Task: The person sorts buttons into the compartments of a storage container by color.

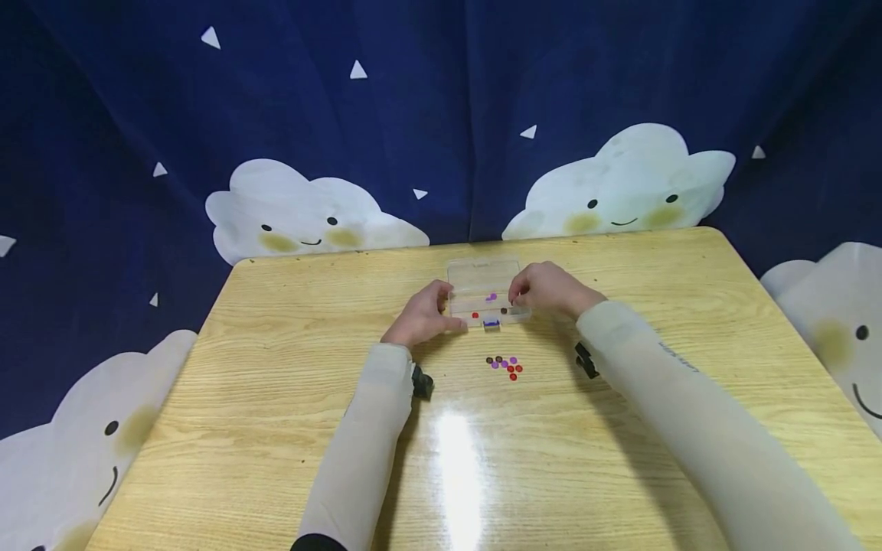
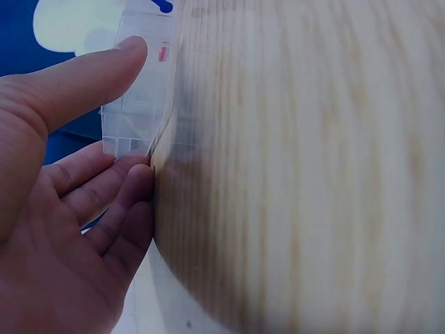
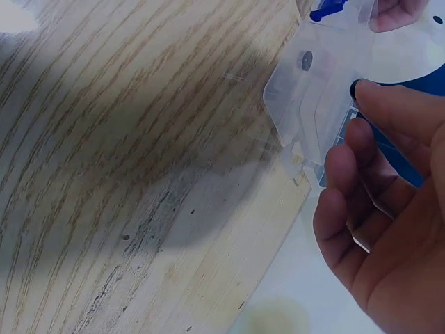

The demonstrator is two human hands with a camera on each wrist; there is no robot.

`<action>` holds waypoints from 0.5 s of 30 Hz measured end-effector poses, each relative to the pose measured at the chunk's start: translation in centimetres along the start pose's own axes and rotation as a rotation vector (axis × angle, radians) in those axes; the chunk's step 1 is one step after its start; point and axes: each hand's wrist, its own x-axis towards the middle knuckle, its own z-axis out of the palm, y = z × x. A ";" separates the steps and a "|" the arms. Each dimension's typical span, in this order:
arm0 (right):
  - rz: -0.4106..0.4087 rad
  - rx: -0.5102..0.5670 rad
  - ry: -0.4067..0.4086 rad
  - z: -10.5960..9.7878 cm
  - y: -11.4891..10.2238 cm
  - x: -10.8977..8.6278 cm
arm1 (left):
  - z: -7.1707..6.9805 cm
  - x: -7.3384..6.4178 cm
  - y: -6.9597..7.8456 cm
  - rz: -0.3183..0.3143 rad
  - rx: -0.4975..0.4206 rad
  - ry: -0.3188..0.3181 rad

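A small clear plastic box [image 1: 463, 304] stands near the back of the table, its clear lid [image 1: 485, 272] raised and a blue latch [image 1: 491, 324] at the front. My left hand [image 1: 422, 315] grips the box's left end, thumb at the front and fingers round the side. Over the right end, my right hand [image 1: 551, 287] pinches a small dark disc [image 3: 354, 89] between thumb and finger. Inside the box are purple discs [image 1: 492, 296], a red disc [image 1: 475, 315] and a dark brown disc [image 1: 504, 311].
In front of the box, several small red discs [image 1: 511, 369], purple discs [image 1: 504, 364] and dark brown discs [image 1: 499, 359] lie loose on the wooden table [image 1: 276, 383]. A dark blue curtain [image 1: 441, 99] with clouds hangs behind the table's far edge.
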 end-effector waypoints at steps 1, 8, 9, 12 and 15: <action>-0.002 -0.002 -0.001 0.0 0.0 0.0 | 0.0 0.0 0.0 -0.001 -0.001 -0.001; -0.034 -0.041 0.007 0.2 0.1 0.2 | 0.0 0.0 0.1 -0.005 0.013 0.006; -0.033 -0.042 0.008 0.2 0.1 0.2 | 0.0 0.0 0.1 -0.006 0.014 0.006; -0.034 -0.053 0.010 0.3 0.1 0.3 | 0.0 0.0 0.2 -0.009 0.006 0.006; -0.024 -0.050 0.004 0.3 0.0 0.4 | 0.1 0.0 0.2 -0.010 0.001 0.005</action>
